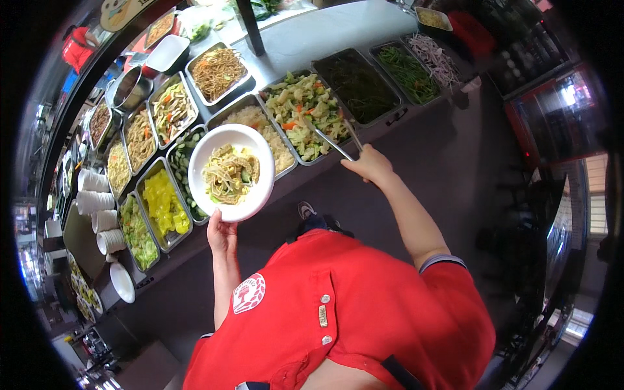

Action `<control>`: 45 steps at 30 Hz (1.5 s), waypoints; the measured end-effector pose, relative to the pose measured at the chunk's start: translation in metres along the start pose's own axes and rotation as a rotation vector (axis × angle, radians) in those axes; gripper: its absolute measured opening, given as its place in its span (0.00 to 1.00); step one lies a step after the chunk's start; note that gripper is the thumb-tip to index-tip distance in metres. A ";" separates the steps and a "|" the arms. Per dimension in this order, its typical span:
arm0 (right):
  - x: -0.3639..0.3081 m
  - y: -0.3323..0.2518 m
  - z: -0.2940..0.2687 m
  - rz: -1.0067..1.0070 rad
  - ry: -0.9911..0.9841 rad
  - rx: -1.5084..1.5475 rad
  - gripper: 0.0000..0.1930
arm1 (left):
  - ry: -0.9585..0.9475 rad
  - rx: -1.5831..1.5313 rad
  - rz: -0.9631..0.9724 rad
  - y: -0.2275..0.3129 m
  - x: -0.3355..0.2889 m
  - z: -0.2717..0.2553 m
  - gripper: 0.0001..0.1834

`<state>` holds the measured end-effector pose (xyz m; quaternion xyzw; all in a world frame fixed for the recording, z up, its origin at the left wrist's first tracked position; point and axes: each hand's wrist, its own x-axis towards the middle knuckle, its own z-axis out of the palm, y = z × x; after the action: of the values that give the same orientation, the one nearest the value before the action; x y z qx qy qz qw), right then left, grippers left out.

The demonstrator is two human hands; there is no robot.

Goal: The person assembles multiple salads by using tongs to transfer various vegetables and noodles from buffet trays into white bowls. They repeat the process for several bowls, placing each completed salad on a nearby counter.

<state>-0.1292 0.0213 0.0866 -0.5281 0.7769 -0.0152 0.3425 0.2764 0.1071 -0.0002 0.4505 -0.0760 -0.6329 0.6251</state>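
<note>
My left hand (223,234) grips the near edge of a white bowl (199,156), held over the front of the food counter. In the bowl lies a mix of bean sprouts and green vegetable pieces (229,175). My right hand (372,166) is closed around metal tongs (335,144). The tips of the tongs reach into a metal tray of cauliflower and carrot pieces (304,107). Partly hidden behind the bowl is a tray of pale, rice-like food (279,148).
Right of the cauliflower stand trays of dark greens (357,88), green vegetables (408,73) and pale purple shreds (433,58). To the left are yellow pieces (164,198), shredded lettuce (139,233) and noodles (216,73). Stacked white bowls (95,201) stand at the counter's left. A post (250,29) rises behind.
</note>
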 end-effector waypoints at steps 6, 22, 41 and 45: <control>0.031 -0.017 0.011 -0.049 -0.052 0.079 0.22 | -0.063 -0.040 -0.006 -0.012 0.041 0.027 0.20; 0.041 -0.006 0.003 -0.042 -0.066 0.259 0.17 | 0.006 0.027 -0.027 -0.037 0.095 0.034 0.15; 0.049 -0.058 -0.079 -0.342 -0.465 0.256 0.15 | -0.085 0.046 -0.066 -0.113 0.087 0.115 0.19; 0.055 -0.056 -0.079 -0.351 -0.395 0.266 0.16 | -0.073 -0.030 -0.055 -0.116 0.084 0.124 0.16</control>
<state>-0.1385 -0.0760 0.1400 -0.5975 0.5831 -0.0727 0.5456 0.1254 0.0012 -0.0438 0.4196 -0.0770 -0.6671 0.6107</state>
